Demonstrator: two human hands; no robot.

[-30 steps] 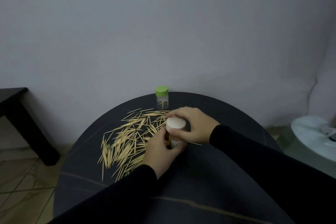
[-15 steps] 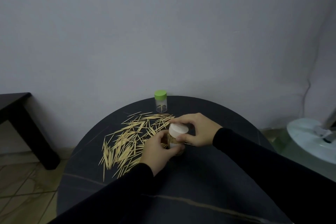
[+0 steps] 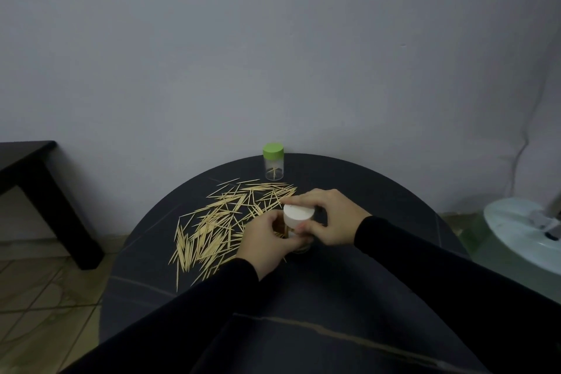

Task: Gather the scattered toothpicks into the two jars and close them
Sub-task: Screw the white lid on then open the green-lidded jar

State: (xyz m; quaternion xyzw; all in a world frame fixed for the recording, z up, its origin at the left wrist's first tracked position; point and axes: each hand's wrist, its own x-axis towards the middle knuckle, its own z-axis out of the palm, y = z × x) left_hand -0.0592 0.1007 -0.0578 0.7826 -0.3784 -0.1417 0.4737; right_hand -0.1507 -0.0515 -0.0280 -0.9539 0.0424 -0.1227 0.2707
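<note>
Since a second ago my hands have barely shifted: left hand (image 3: 267, 241) fingers curl round the jar (image 3: 299, 244) on the desk (image 3: 379, 209), right hand (image 3: 331, 217) fingers pinch its white lid (image 3: 298, 212). I judge I'm unscrewing; next, lift it off. Toothpicks (image 3: 218, 222) lie scattered left; green-lidded jar (image 3: 273, 161) stands behind.

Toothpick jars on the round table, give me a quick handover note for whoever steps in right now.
Left hand grips the body of the white-lidded jar; right hand pinches its white lid. Whether the lid is fully seated, I cannot tell.
Green-lidded jar stands capped at the table's far edge, only a few toothpicks inside.
Scattered toothpicks lie mostly left of the hands on the dark table.
Done: some toothpicks are in the held jar.
Left: gather the pile into both jars, close both.
</note>
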